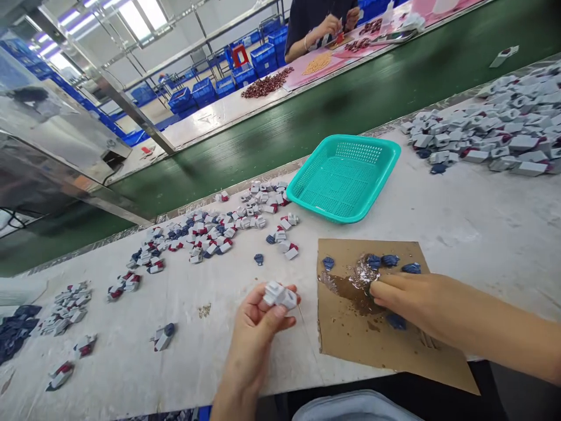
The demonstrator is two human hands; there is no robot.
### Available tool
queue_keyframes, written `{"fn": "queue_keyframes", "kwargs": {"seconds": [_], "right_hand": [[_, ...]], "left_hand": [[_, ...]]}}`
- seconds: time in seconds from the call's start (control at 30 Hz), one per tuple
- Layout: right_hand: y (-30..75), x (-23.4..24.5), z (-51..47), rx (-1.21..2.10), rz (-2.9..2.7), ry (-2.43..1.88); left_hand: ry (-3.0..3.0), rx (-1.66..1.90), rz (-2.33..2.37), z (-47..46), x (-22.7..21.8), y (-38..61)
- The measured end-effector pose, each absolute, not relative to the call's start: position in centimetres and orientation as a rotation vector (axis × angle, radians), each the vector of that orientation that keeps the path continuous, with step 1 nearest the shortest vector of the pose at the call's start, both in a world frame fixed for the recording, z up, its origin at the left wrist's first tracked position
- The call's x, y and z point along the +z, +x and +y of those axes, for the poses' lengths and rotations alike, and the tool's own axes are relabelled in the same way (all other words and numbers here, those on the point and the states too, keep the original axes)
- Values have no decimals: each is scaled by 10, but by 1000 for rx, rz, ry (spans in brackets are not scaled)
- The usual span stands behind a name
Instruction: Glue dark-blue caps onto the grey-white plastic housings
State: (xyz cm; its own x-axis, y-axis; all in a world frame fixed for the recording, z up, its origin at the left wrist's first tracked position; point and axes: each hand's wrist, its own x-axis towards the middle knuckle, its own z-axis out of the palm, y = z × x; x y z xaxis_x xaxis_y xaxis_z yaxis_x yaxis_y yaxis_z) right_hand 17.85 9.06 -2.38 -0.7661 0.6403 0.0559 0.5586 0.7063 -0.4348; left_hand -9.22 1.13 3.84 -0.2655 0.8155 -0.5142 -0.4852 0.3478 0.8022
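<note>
My left hand (pixel 263 327) pinches a small light-grey plastic part (pixel 279 296) with a stepped top, held above the table just left of the cardboard. My right hand (pixel 401 295) reaches in from the right over the brown cardboard sheet (pixel 335 333). Its fingers are closed and point down at a shiny wet brown patch (pixel 350 289); whatever lies between the fingertips is hidden. Around that patch lie several small dark-blue pieces, among them one blue piece (pixel 328 264) at the left and another blue piece (pixel 397 321) beneath my right hand.
A green perforated basket (pixel 344 202) stands behind the cardboard. Grey, red and blue parts (pixel 210 231) are spread at left; a big heap of grey parts (pixel 517 128) lies at right. Beyond the green conveyor belt (pixel 263 143), another person's hands (pixel 331 26) work over small red pieces.
</note>
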Motion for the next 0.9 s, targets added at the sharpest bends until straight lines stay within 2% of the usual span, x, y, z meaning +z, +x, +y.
{"fn": "queue_keyframes", "kwargs": {"seconds": [0.1, 0.3, 0.43, 0.9], "right_hand": [[177, -20, 91, 657, -2706, -959], [155, 32, 80, 1281, -2162, -1062], [142, 54, 68, 1437, -1955, -1042], [141, 49, 61, 1831, -1786, -984]], "left_hand": [[339, 1295, 1243, 4, 34, -71], [334, 1244, 1106, 1, 30, -49], [342, 1251, 1120, -3, 38, -42], [487, 1221, 1123, -8, 42, -40]]}}
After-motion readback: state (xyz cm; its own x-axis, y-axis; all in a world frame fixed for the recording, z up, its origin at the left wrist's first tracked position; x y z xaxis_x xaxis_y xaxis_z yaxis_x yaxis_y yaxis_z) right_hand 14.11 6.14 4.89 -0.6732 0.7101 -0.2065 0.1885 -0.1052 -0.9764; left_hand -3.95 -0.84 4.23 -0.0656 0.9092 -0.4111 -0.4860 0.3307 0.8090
